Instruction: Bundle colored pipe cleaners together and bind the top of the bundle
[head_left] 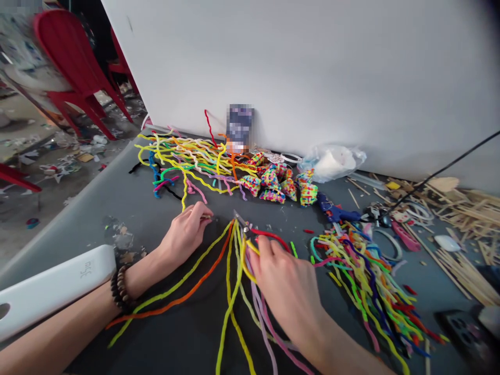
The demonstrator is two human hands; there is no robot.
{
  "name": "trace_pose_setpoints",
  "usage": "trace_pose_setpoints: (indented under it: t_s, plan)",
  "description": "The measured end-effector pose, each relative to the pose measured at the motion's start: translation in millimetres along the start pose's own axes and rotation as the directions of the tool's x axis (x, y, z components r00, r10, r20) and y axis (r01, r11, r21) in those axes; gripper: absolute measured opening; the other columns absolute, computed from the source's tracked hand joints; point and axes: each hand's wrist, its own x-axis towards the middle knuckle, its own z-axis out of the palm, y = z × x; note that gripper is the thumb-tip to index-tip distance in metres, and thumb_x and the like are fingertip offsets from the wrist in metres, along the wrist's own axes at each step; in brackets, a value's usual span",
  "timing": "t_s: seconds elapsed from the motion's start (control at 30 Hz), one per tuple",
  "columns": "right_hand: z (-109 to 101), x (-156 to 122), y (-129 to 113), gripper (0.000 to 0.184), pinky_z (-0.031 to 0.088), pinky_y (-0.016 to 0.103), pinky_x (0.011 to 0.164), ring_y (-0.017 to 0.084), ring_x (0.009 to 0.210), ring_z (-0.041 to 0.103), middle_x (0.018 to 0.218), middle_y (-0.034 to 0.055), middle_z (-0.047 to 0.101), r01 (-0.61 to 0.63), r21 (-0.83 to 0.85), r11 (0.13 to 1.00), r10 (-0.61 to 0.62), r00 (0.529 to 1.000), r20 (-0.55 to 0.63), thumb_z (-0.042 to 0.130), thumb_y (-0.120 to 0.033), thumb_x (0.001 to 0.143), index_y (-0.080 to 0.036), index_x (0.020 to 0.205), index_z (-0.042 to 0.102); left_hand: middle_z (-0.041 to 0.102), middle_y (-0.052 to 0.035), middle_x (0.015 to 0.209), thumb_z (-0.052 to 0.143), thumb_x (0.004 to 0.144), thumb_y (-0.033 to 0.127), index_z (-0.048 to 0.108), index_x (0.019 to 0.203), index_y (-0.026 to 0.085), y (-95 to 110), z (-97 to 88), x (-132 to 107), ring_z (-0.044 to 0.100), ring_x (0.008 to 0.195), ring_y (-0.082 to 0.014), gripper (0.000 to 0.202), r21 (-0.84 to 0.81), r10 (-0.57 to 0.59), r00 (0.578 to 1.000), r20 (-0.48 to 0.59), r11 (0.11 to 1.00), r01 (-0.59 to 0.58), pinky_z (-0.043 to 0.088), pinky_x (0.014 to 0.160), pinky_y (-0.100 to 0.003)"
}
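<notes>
My left hand (189, 229) is closed in a pinch above the dark table, just left of the fan's top end. A small tip shows at its fingertips, too small to name. My right hand (283, 276) grips yellow-handled pliers (245, 228), their metal jaws pointing up and left at the point where several fuzzy pipe cleaners meet. From there yellow-green pipe cleaners (224, 317), an orange pipe cleaner (195, 288) and lilac pipe cleaners (267, 344) spread toward me. A red pipe cleaner (273, 233) runs behind my right fingers.
Behind lie loose pipe cleaners (195, 153), multicoloured woven pieces (271, 179) and a plastic bag (336, 161). At right are a blue glue gun (338, 212), cut pipe cleaners (367, 286), wooden sticks (464, 265) and a phone (469, 333). A white handled object (58, 286) lies under my left forearm.
</notes>
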Motion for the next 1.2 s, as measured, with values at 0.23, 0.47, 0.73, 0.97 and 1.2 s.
trace_pose_setpoints:
  t_s: [0.23,0.47,0.73,0.97,1.2]
  plan:
    - [24,-22,68,0.028,0.027,0.03,0.049,0.022,0.055,0.069,0.075,0.0076,0.072,-0.255,-0.183,0.95,0.271,0.96,0.069,0.051,-0.036,0.105,-0.018,0.086,0.064,0.072,-0.0026,0.096,0.054,0.099,0.014,0.054,0.105,0.024,3,0.5,-1,0.071,0.089,-0.019,0.012,-0.004,0.02,0.999,-0.047,1.0,-0.02,0.056,0.08,-0.029]
    - [16,-24,69,0.019,0.032,0.03,0.053,0.017,0.062,0.067,0.086,0.0045,0.072,-0.195,-0.115,0.974,0.192,0.981,-0.04,0.055,-0.019,0.102,-0.021,0.105,0.073,0.072,-0.002,0.096,0.055,0.101,0.015,0.054,0.105,0.023,5,1.8,0,0.072,0.089,-0.018,0.01,0.002,0.045,0.995,-0.094,0.999,-0.045,0.057,0.079,-0.028]
    - [36,42,39,0.065,0.052,0.036,0.084,0.024,0.11,0.061,0.138,0.0078,0.061,0.33,0.087,0.94,-0.319,0.94,-0.119,0.054,0.003,0.089,-0.033,0.143,0.061,0.073,-0.002,0.096,0.056,0.101,0.014,0.055,0.103,0.022,1,4.1,-2,0.072,0.089,-0.0181,0.009,0.007,0.062,0.993,-0.104,0.998,-0.062,0.057,0.079,-0.028]
    - [55,47,51,0.085,0.055,0.039,0.086,0.026,0.11,0.059,0.139,0.0077,0.056,0.368,0.141,0.919,-0.364,0.93,-0.053,0.055,0.008,0.08,-0.041,0.148,0.056,0.073,-0.0027,0.097,0.055,0.101,0.013,0.055,0.103,0.022,1,4.0,-4,0.072,0.089,-0.0184,0.01,0.012,0.066,0.995,-0.078,0.998,-0.065,0.057,0.077,-0.029]
    - [56,39,62,0.08,0.056,0.036,0.088,0.022,0.107,0.061,0.137,0.0067,0.059,0.31,0.245,0.919,-0.286,0.95,-0.128,0.048,0.009,0.081,-0.037,0.146,0.061,0.073,-0.0033,0.096,0.049,0.105,0.013,0.056,0.106,0.021,4,5.3,-6,0.071,0.092,-0.0191,0.011,0.078,0.125,0.992,-0.022,0.989,-0.123,0.057,0.076,-0.028]
